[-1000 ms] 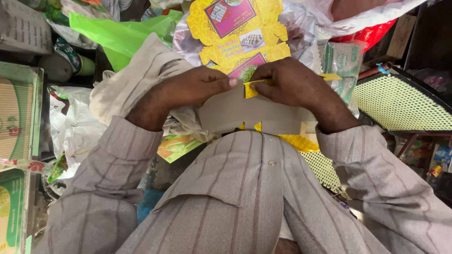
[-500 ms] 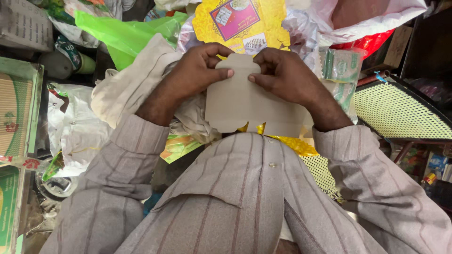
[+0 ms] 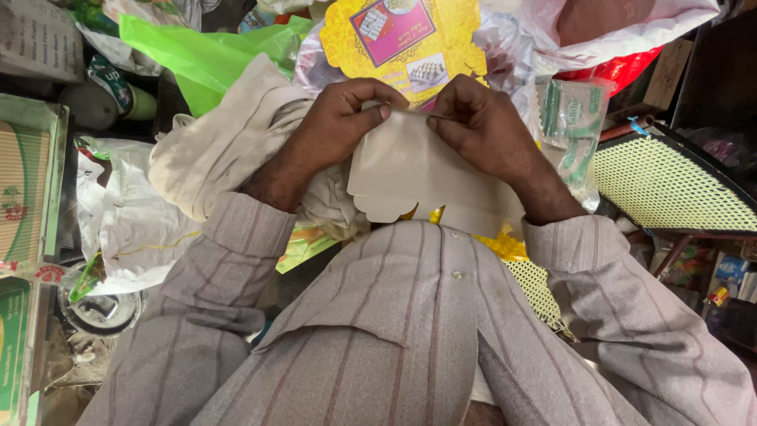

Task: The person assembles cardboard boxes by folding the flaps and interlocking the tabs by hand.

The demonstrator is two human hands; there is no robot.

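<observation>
A flat piece of pale card (image 3: 410,177) with a scalloped lower edge is held up in front of my chest, its plain back toward me. My left hand (image 3: 339,126) pinches its top edge from the left. My right hand (image 3: 485,126) pinches the same edge from the right, fingertips almost meeting. Behind the card stands a yellow printed cardboard piece (image 3: 402,39) with a pink panel, part of it hidden by my hands.
A green plastic bag (image 3: 197,55) and a beige cloth (image 3: 229,142) lie at the left. White plastic bags (image 3: 134,229) sit below them. Green boxes (image 3: 27,189) line the left edge. A yellow mesh rack (image 3: 670,189) is at the right, a red bag (image 3: 623,67) behind.
The card has been raised and turned so its plain side faces me; my hands shifted from a small yellow piece to pinching the card's top edge.
</observation>
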